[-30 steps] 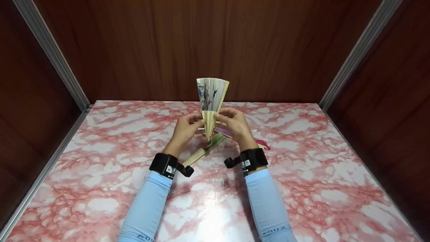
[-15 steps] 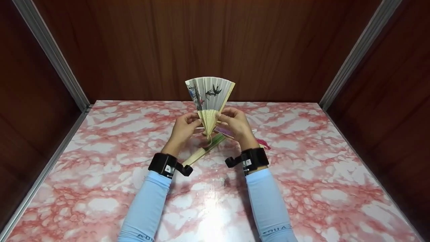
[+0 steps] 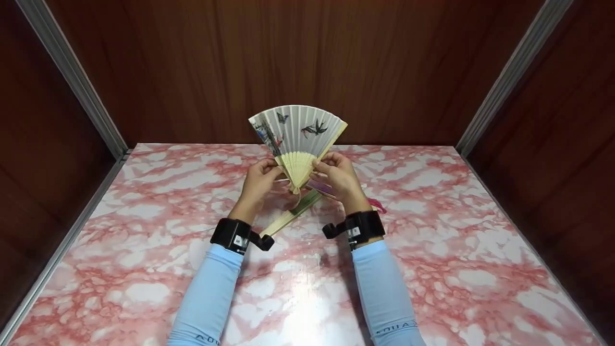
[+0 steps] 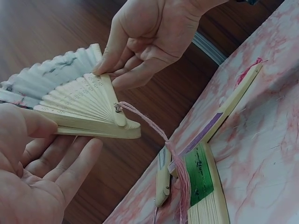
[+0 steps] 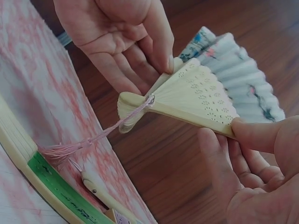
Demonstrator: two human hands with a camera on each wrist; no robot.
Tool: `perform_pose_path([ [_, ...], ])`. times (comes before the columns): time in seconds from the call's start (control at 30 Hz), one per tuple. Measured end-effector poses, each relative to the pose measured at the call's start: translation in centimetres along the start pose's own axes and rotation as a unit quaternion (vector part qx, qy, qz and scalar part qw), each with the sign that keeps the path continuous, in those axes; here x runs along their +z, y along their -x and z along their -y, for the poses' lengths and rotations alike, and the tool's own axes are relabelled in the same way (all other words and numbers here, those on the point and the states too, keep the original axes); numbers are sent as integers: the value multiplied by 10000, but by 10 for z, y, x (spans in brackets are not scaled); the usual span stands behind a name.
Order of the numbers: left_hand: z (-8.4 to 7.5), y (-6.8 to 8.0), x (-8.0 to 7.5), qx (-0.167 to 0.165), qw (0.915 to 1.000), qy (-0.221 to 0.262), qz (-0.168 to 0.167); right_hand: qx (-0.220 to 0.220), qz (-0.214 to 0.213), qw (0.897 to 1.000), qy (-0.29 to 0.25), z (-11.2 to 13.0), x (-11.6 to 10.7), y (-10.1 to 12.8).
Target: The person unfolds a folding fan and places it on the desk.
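Observation:
A partly spread folding fan [image 3: 298,129], white with swallows, a butterfly and pale pierced ribs, is held up between both hands. My left hand [image 3: 259,180] pinches its left outer side, where many ribs are still stacked in the left wrist view. The right hand [image 3: 338,178] pinches the right guard stick between thumb and fingers. From the pivot hangs a pink tassel [image 4: 175,163]. Beneath lie a folded green fan [image 3: 293,214] and a folded purple fan [image 3: 321,188], crossing each other. Another folded fan's end [image 4: 162,184] shows in the left wrist view.
The red and white marbled table [image 3: 144,250] carries everything. Dark wood panels [image 3: 307,57] stand at the back and both sides, with metal posts [image 3: 77,81] at the corners. A magenta tassel [image 3: 377,205] lies right of my right wrist.
The white fan has spread from a narrow wedge to a wide arc, showing the swallows and butterfly. My left hand has shifted slightly left; the folded fans have stayed put.

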State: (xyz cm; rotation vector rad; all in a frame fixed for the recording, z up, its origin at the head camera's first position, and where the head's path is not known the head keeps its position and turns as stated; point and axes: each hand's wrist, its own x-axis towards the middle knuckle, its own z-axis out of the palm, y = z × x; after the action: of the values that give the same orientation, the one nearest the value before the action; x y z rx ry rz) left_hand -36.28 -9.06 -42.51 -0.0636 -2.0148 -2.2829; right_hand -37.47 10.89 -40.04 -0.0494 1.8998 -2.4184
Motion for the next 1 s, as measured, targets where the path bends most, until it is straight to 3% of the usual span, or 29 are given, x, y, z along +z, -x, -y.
perform_pose_path([
  [0.3,1,-1,0,-190,9971,725,-157,46,-47,9999,-146,0,0,-1],
  [0.5,0,-2,-1,-490,9901,1283,-275,89,-138,9996,-214,0,-1,-2],
  [0.73,-2,-3,-1,-547,9769,2009,-478,-120,-232,9977,-621,-2,2,-3],
  [1.0,-8,-1,4,-253,9515,2947,-843,-110,-494,9850,-1651,-3,10,-5],
])
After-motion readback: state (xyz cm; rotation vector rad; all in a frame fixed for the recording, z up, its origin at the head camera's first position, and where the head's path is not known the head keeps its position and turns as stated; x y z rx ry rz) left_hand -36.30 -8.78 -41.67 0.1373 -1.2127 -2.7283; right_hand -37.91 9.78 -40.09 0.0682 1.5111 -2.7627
